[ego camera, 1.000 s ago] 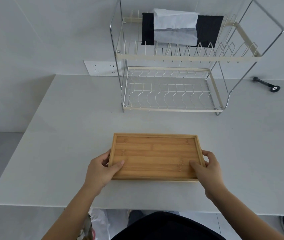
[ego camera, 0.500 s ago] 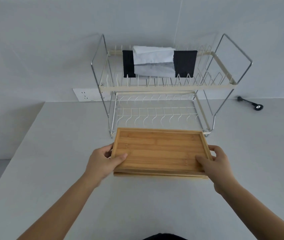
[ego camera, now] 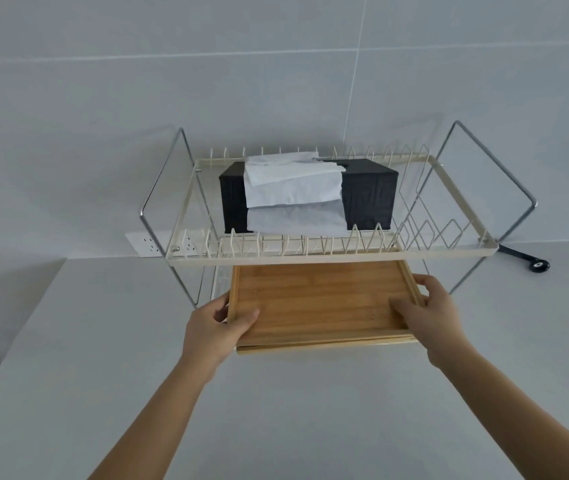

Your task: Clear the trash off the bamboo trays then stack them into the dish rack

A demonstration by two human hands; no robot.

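two bare hands hold a stack of bamboo trays (ego camera: pixel 314 299) by its short ends, level, with the far edge tucked under the upper tier of the dish rack (ego camera: pixel 331 252) and the near edge sticking out toward the person over the white desk (ego camera: pixel 68 341). two layered edges show along the near side of the stack, so at least two trays lie one on the other; the inner face of the top tray is bare wood. the left hand (ego camera: pixel 212 332) grips the left end, thumb lying across the top rim onto the tray floor, its fingers (ego camera: pixel 219 303) curled around the outer side. the right hand (ego camera: pixel 432 317) clamps the right end likewise, thumb on the tray floor and fingers wrapped along the right rim. whether the stack rests on the lower shelf cannot be told, since the upper tier hides that part. on the upper tier sits a black tissue box (ego camera: pixel 369 194) with a white tissue (ego camera: pixel 293 183) draped down its front. a wall socket (ego camera: pixel 158 242) shows behind the rack's left leg, and a small black tool (ego camera: pixel 529 259) lies on the desk to the right.
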